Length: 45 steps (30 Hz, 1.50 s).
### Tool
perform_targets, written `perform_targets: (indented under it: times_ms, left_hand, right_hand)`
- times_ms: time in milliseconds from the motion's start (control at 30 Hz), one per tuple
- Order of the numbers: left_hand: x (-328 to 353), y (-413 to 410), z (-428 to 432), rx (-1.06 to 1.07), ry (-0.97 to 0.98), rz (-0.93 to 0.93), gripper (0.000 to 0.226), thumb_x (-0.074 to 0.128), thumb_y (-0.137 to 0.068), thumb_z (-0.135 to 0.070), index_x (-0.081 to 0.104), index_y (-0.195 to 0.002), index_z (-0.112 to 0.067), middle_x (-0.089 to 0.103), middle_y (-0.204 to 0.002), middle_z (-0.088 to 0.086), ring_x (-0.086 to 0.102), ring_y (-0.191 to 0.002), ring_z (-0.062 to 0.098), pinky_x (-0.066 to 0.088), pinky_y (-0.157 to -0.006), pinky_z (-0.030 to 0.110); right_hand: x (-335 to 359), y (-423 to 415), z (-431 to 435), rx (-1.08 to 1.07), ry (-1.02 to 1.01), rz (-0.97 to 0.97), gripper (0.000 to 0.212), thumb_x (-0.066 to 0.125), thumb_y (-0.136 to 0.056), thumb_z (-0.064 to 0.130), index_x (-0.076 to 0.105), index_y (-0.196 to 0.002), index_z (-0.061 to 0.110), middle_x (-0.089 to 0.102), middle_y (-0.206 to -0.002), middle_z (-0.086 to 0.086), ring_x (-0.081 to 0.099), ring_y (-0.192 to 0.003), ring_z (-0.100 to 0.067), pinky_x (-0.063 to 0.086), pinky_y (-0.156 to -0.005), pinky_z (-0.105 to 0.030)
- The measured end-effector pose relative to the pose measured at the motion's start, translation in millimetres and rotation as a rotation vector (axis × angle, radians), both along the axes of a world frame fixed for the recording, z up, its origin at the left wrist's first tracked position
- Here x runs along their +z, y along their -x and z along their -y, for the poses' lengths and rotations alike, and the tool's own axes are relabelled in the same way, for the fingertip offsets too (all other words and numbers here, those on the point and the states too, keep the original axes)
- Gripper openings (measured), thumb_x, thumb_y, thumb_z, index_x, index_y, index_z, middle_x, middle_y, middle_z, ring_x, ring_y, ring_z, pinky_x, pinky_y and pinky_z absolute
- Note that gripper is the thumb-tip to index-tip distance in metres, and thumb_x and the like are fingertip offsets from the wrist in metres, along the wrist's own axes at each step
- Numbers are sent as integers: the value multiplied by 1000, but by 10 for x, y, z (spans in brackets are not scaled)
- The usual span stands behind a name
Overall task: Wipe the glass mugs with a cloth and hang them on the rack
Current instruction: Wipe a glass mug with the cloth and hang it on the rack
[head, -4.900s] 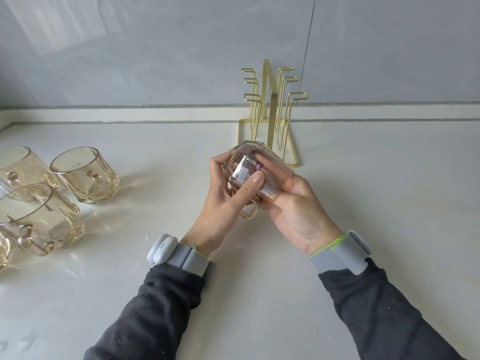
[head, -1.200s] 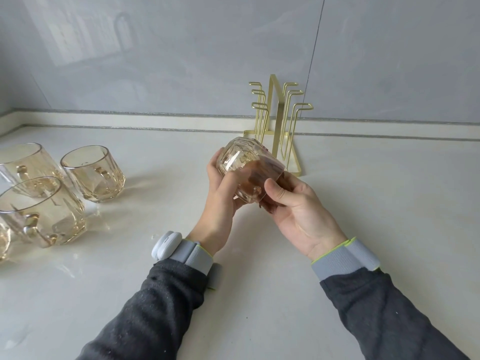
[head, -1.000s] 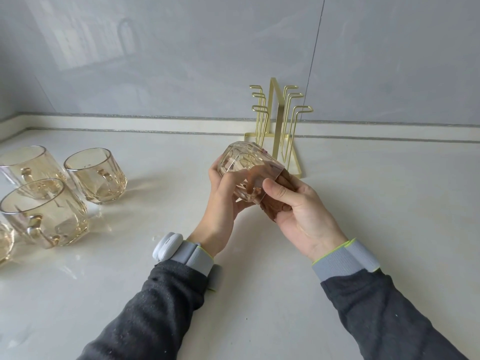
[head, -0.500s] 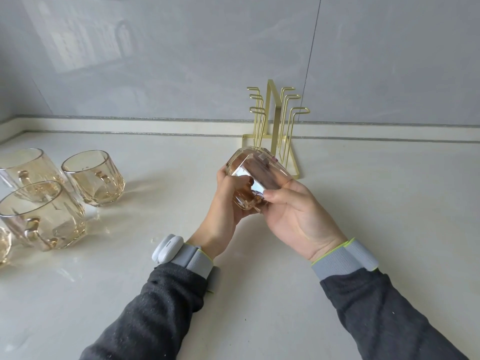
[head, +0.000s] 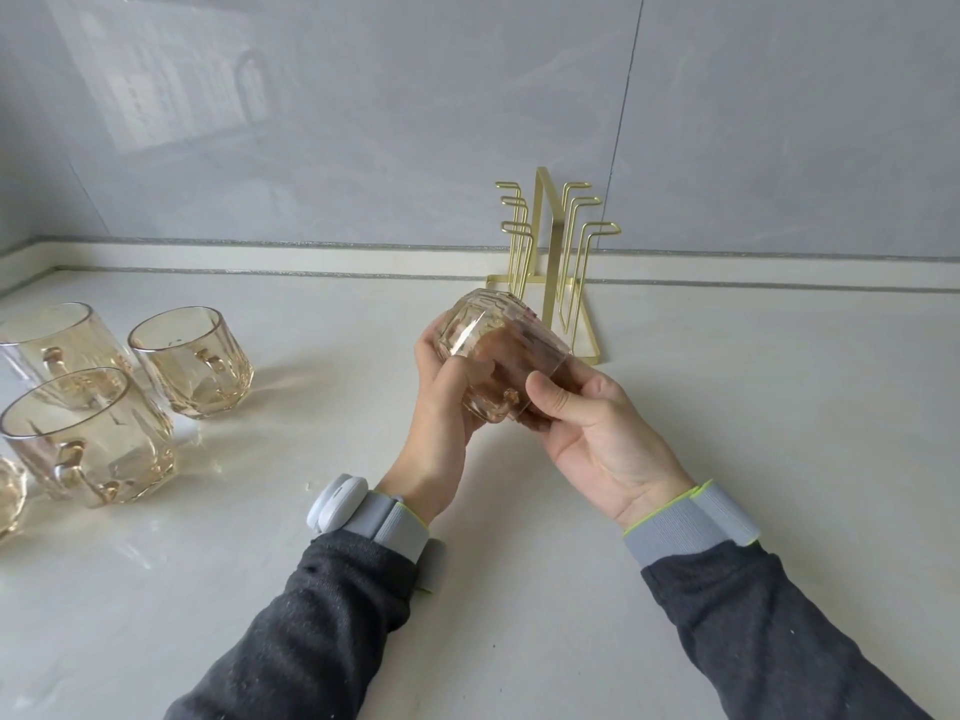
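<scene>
1. Mug (head: 498,356): amber glass, tipped on its side, base end towards the rack, held above the counter (head: 727,433) between both hands.
2. Left hand (head: 441,407): fingers curled round the base end, thumb pressed on the wall.
3. Right hand (head: 587,423): grips the rim end, thumb on top, fingers beneath.
4. Rack (head: 550,267): gold wire, upright on the counter just behind the held mug.
5. Other mugs (head: 192,361): upright at far left, well apart from the hands.

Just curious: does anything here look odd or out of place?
Nothing looks broken or spilled. One oddity: the left hand and right hand grip the tilted mug bare, with no cloth in view.
</scene>
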State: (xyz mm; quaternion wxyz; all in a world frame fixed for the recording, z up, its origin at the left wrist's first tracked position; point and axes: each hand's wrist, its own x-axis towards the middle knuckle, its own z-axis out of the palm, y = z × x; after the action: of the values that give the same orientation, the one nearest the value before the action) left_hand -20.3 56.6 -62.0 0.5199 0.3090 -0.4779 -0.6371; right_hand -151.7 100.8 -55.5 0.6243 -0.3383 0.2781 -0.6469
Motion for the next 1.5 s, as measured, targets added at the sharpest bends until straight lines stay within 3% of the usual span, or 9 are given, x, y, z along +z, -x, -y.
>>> perform_targets:
  times_ms: [167,333,467,633,800,1000,1200,1400,1500]
  left_hand:
    - [-4,4,6,35,9,-33,87,63,-61,-37,40,-143,-23,61,-116,13,63,-95,26,56,-75,38]
    - [-12,-7,0,-36,-11,-48,70,49,-76,-23,39,-144,-13,67,-121,14,70,-100,24,61,-80,39]
    - [31,23,-57,-121,-18,-59,66,44,-65,-9,43,-132,-11,72,-95,3,69,-83,19,53,-74,37]
    - [46,37,-100,-105,-96,-81,40,41,-56,-4,39,-95,-16,52,-61,-5,45,-64,16,38,-71,34]
    - [72,-1,-59,-154,-48,2,68,50,-65,-8,51,-133,-6,68,-91,8,65,-84,21,59,-78,33]
    - [46,31,-46,-153,18,115,55,72,-88,-37,59,-139,-21,75,-98,-1,72,-91,18,60,-95,40]
    - [52,35,-61,-70,60,117,58,74,-82,-38,61,-131,-10,71,-106,7,65,-86,14,53,-63,21]
    - [31,30,-33,-81,91,117,50,79,-85,-39,65,-125,-11,71,-94,2,62,-77,16,47,-59,20]
    - [20,25,-24,-88,100,124,56,74,-77,-46,65,-120,-11,69,-87,-1,60,-71,17,41,-58,21]
  right_hand:
    - [28,-5,-15,-67,-50,-29,46,69,-72,2,67,-118,7,76,-106,-10,73,-88,-19,56,-69,-23]
    - [54,0,-46,19,3,-51,48,64,-80,0,64,-128,8,69,-128,-12,67,-115,-21,52,-89,-24]
    - [35,6,-45,139,91,36,54,52,-76,-10,72,-121,12,70,-125,-10,66,-116,-19,50,-98,-26]
    - [17,-17,-10,189,159,44,61,45,-76,-14,63,-130,9,66,-127,-15,61,-120,-24,48,-100,-26]
    - [-11,-31,17,141,214,-8,62,47,-81,-14,55,-139,5,62,-129,-16,58,-120,-25,47,-102,-26]
    - [-26,-8,15,-14,257,-188,60,42,-85,-25,60,-132,9,66,-124,-11,60,-116,-22,52,-92,-28]
    - [-28,-50,2,30,234,-194,63,44,-81,-23,53,-139,0,60,-137,-20,57,-130,-27,47,-106,-31]
    - [26,-12,-16,101,194,70,57,53,-84,-4,53,-141,4,58,-141,-17,52,-132,-30,32,-115,-41]
    - [65,-1,-41,117,182,141,58,57,-84,2,52,-142,2,59,-140,-18,55,-130,-31,39,-112,-40]
